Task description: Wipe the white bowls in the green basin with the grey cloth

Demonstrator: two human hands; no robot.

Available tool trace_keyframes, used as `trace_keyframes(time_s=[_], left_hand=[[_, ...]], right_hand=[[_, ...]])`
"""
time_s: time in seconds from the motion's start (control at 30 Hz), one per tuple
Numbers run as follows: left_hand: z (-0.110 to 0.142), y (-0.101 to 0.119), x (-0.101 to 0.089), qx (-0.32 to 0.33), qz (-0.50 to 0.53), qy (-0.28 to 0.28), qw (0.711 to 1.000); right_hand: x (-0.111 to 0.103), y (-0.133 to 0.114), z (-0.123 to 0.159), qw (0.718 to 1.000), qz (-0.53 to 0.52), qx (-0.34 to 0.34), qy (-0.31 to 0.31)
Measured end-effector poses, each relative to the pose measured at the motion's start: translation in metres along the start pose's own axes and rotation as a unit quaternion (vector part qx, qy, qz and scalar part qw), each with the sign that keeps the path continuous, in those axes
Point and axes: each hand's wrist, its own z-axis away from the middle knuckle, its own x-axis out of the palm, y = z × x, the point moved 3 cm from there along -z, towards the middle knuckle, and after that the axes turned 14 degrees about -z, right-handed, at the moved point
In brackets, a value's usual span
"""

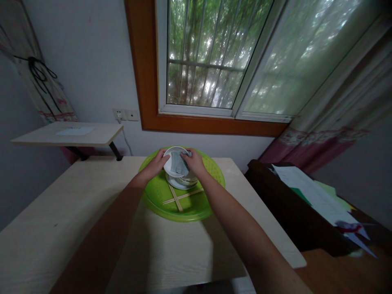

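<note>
My left hand (156, 164) grips the rim of a white bowl (167, 166) on its left side. The bowl is tilted so its inside faces me. In my right hand (193, 161), closed, is a grey-blue cloth (178, 163) that lies against the inside of the bowl. Below the bowl, more white dishes (183, 183) are stacked in a round green basin (192, 215). Several wooden chopsticks (175, 197) lie crossed in the basin, in front of the dishes. My fingertips are partly hidden behind the bowl and the cloth.
The basin stands on a pale wooden table (92, 228) near the wall. A raised shelf (70, 134) with a sheet of paper is at the back left. On the right, papers (309, 192) cover a dark piece of furniture. A barred window (208, 53) is behind.
</note>
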Motion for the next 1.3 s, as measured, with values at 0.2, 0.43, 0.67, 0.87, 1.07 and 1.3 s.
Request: trace_keyframes(time_s=[0.2, 0.43, 0.67, 0.87, 1.07, 1.3], left_hand=[[-0.001, -0.004, -0.005, -0.024, -0.03, 0.046, 0.998], [0.001, 0.002, -0.011, -0.061, -0.01, 0.08, 0.995], [0.003, 0.006, -0.016, -0.056, -0.026, 0.095, 0.994], [0.003, 0.005, -0.017, -0.043, -0.027, 0.113, 0.992], [0.002, 0.006, -0.017, -0.024, -0.043, 0.106, 0.993], [0.005, 0.014, -0.014, -0.006, -0.058, 0.053, 0.997]], right_hand=[[0.004, 0.006, 0.002, 0.997, -0.05, 0.051, -0.001], [0.008, 0.012, -0.001, 0.988, -0.142, 0.044, -0.028], [0.011, 0.017, -0.006, 0.993, -0.094, 0.043, -0.054], [0.007, 0.01, -0.002, 0.995, -0.04, 0.028, -0.087], [0.004, 0.005, 0.0, 0.994, 0.065, 0.027, -0.081], [0.001, -0.001, 0.0, 0.992, 0.116, -0.002, -0.055]])
